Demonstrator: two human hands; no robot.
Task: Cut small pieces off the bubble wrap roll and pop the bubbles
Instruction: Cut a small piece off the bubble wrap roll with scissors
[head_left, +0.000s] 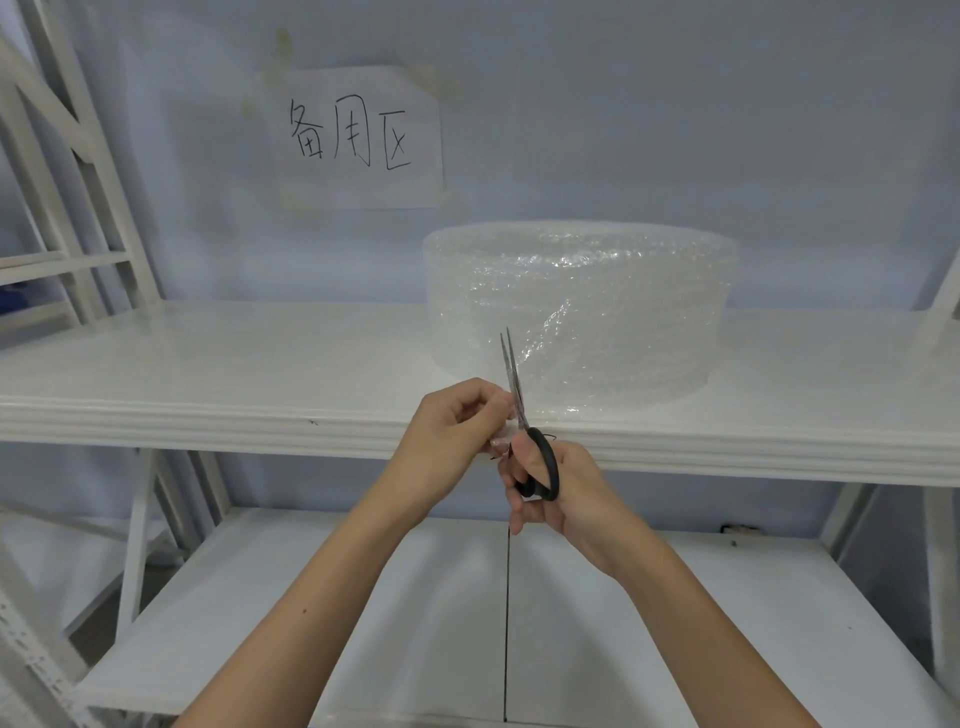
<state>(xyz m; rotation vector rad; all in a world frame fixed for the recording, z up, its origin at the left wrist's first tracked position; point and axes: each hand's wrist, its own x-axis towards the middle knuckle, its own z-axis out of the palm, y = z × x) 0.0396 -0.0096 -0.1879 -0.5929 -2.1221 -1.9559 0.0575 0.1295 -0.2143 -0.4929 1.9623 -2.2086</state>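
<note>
Left hand (457, 431) pinching the loose bubble wrap strip (501, 441); right hand (556, 488) gripping scissors (519, 410), blades nearly closed. Best kept taut, fingers clear.

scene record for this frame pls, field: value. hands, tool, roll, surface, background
left hand: left hand pinches a small bubble wrap piece
right hand: right hand holds black-handled scissors, grip round the handle loops
scissors: blades point up, nearly closed, beside the piece
roll: bubble wrap roll stands on end on the upper shelf, loose end trailing toward the hands
background: paper sign taped to the wall
lower shelf: lower shelf below the arms
</note>
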